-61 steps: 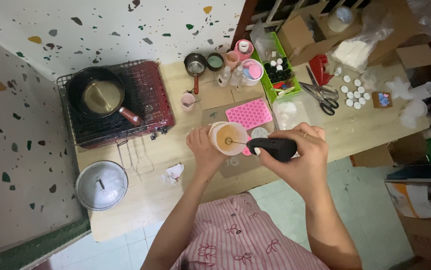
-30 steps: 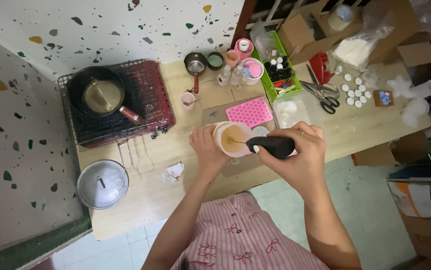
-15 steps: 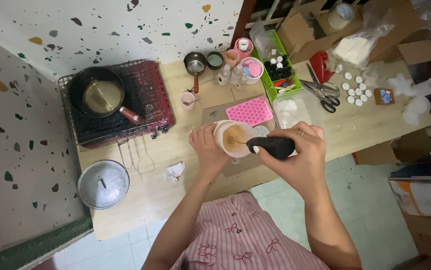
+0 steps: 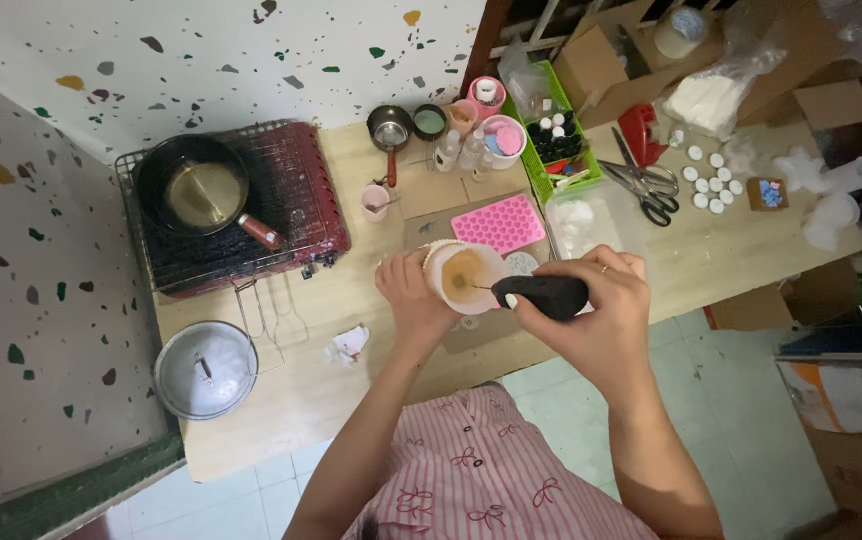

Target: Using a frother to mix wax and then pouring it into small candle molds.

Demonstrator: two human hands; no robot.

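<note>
We see one wooden table (image 4: 251, 420), its far right corner crowded with two open brown cardboard boxes (image 4: 601, 65) and a clear bag of white material (image 4: 711, 100). One red grill (image 4: 241, 205) at the far left edge bears one black pan (image 4: 191, 190); one steel lid (image 4: 205, 369) lies at the near left corner. One green basket (image 4: 556, 145) holds small bottles. One pink mould (image 4: 499, 224) lies mid-table. Just before it, our left hand (image 4: 409, 290) wraps closed around one cup (image 4: 463, 277) of tan liquid; our right hand (image 4: 606, 300) grips one black frother (image 4: 543, 295) closed, its rod in the cup.
</note>
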